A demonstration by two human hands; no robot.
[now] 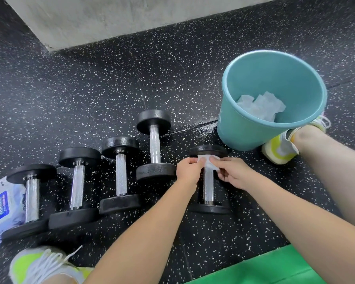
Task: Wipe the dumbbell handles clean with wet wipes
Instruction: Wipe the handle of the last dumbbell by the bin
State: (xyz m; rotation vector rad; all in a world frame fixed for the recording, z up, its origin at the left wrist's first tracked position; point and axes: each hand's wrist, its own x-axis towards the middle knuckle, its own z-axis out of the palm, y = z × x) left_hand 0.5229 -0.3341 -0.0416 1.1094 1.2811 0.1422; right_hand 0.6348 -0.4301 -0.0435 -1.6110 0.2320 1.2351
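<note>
Several black dumbbells with chrome handles lie on the speckled rubber floor. The rightmost dumbbell (208, 187) lies apart from the others, under my hands. My left hand (188, 170) and my right hand (233, 173) both pinch a white wet wipe (209, 162) just above the far end of that dumbbell's handle. The wipe is partly bunched between my fingers. A row of other dumbbells (155, 145) stretches to the left. A pack of wet wipes (0, 206) lies at the far left, partly behind the leftmost dumbbell (32, 199).
A teal bucket (244, 128) stands at the right, with used white wipes (260, 105) inside. My shoes sit at the bottom left (39, 265) and beside the bucket (281, 148). A green mat (275, 267) lies at the bottom right. A concrete block (111, 19) rises behind.
</note>
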